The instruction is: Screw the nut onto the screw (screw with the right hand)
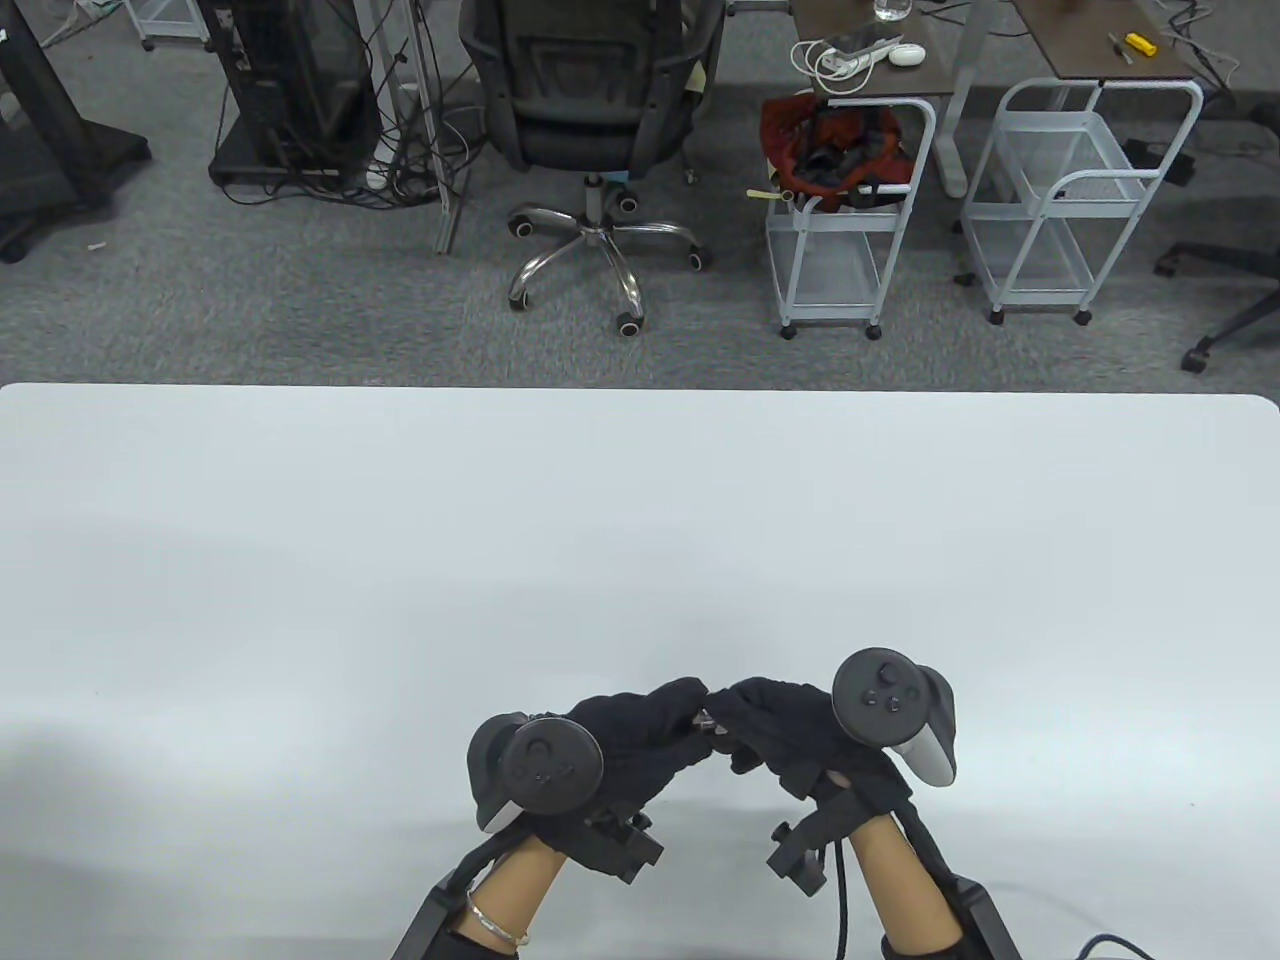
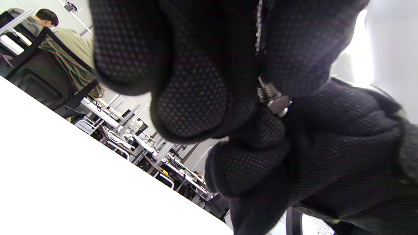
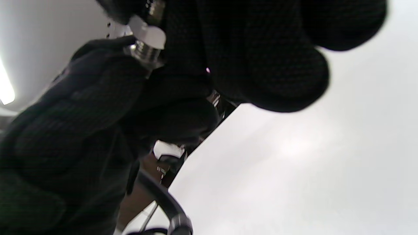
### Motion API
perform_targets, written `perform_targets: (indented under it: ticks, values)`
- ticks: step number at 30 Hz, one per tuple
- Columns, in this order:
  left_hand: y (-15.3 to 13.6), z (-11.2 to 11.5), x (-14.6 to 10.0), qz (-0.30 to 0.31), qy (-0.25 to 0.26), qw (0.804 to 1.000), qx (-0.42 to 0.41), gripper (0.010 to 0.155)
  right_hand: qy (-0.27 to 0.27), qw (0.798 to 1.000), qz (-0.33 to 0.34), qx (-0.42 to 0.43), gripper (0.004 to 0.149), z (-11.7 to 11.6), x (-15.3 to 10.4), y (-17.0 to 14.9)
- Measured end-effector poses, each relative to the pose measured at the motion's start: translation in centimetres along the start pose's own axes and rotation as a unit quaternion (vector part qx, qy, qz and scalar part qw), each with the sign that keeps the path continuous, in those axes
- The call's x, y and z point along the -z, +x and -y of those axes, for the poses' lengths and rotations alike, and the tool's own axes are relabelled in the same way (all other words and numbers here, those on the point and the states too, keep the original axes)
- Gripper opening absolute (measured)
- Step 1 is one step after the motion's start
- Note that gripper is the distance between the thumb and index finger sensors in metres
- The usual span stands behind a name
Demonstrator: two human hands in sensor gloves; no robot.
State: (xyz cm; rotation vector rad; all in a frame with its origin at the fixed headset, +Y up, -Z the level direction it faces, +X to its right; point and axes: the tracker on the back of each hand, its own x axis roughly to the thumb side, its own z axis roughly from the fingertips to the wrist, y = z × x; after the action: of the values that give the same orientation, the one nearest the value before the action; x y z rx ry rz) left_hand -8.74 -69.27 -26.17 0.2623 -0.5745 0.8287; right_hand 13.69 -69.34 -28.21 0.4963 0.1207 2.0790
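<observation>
Threading underway — left hand [image 1: 640, 735] pinches the screw [image 2: 265, 88], right hand [image 1: 780, 730] pinches the hex nut [image 3: 147, 32] on it; next, another twist.

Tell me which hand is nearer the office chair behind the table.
Left. The left hand sits almost straight below the office chair in the table view; the right hand lies further to that chair's right side.

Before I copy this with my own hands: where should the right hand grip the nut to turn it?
Judging from the wrist views, pinch the nut across its flat hex sides, coming from the right hand's side, end-on to the screw that the left hand holds. The flats give fingertips purchase; the threaded shaft beside it would not.
</observation>
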Motion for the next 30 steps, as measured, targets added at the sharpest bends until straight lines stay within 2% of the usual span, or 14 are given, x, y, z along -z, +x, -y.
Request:
perform_targets:
  ticks: [5,10,16,19,21,26,30]
  values:
    - [0.08,-0.14,-0.06,-0.002,0.012,1.000,0.022,0.049,0.063,0.998,-0.002,-0.005,0.050,0.05,0.01,0.18]
    - [0.07,-0.03,-0.01,-0.003,0.006,1.000,-0.003,0.049,-0.007,1.000,0.000,0.000,0.045,0.00,-0.06,0.10]
    - [0.08,-0.19,-0.04,-0.005,0.012,1.000,0.011,0.049,0.051,0.999,-0.001,-0.008,0.049,-0.02,0.01,0.16]
    - [0.00,-0.10,0.00,-0.001,0.006,1.000,0.009,0.049,-0.001,1.000,0.001,-0.015,0.046,-0.13,-0.03,0.18]
    - [-0.07,-0.04,0.03,-0.003,0.003,1.000,-0.006,0.049,-0.012,1.000,-0.002,-0.014,0.045,-0.12,-0.10,0.18]
    - [0.00,-0.12,-0.02,-0.003,0.011,1.000,0.014,0.048,0.059,0.998,-0.008,-0.014,0.049,-0.02,-0.05,0.27]
    - [0.02,0.01,0.04,0.001,-0.002,1.000,0.002,0.048,-0.025,0.999,-0.003,-0.026,0.045,-0.24,-0.11,0.18]
